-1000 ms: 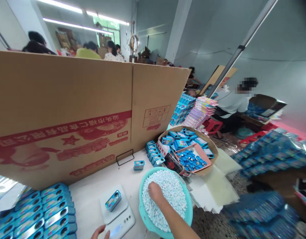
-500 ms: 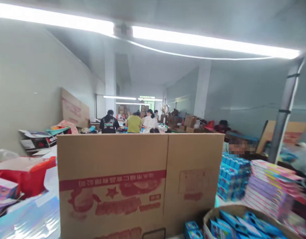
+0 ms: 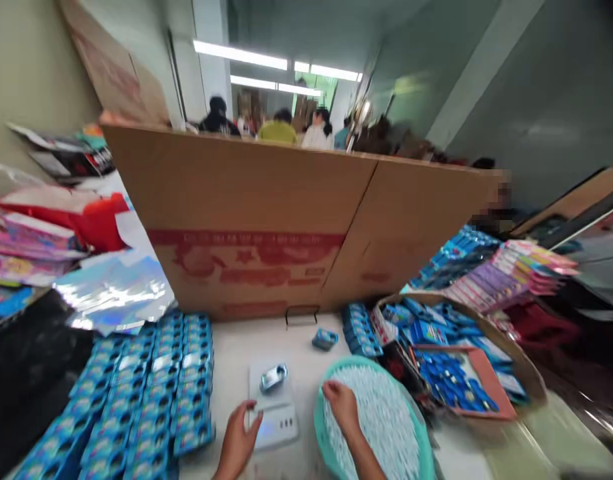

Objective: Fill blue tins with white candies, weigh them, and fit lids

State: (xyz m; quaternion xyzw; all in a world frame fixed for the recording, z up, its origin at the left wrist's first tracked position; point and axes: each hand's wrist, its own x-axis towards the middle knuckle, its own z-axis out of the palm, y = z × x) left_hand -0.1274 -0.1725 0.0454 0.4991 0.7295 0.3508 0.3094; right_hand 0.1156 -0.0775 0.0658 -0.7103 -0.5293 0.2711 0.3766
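My right hand [image 3: 340,405] rests in a teal bowl [image 3: 320,427] full of small white pellets [image 3: 381,427], its fingers curled down into them. My left hand [image 3: 239,439] lies on the near left corner of a small white scale [image 3: 274,412], fingers bent over its edge. An open blue tin [image 3: 273,378] sits on the scale's platform. A second blue tin [image 3: 325,339] lies on the white table behind the scale. The picture is blurred by head motion.
Rows of blue tins [image 3: 146,393] cover the table at left. A round cardboard tub [image 3: 526,363] of blue tins and lids stands at right. A tall cardboard wall [image 3: 266,207] closes the back. Coloured packs [image 3: 506,273] are stacked at right; people work far behind.
The view swung up to the room and came back down, further left. My left hand has moved up onto the scale's corner. My right hand stays in the pellets.
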